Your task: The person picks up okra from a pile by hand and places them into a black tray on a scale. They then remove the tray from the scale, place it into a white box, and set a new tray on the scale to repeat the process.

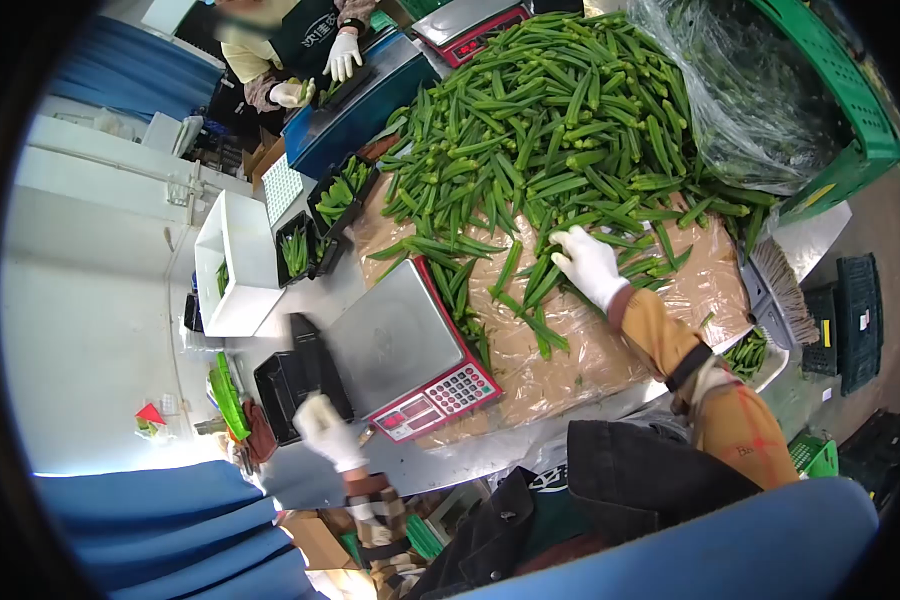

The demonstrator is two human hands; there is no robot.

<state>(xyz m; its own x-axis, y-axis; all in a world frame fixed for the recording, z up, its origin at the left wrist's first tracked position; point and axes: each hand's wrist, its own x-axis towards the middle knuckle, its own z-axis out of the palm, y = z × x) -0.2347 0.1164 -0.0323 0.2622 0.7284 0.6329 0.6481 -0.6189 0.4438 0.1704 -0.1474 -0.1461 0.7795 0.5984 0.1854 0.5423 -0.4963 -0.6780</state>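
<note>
- Your okra heap spreads beyond the scale and to its right, with loose pods reaching its right edge.
- A white bin stands left of the scale and farther from you.
- Just left of the scale you have black trays, one blurred.
- Your gloved right hand, right of the scale, is partly open, fingers bent over loose okra; whether it grips a pod, you cannot tell.
- Your gloved left hand, left of the scale beside the trays, is too blurred to tell its opening or hold.
</note>
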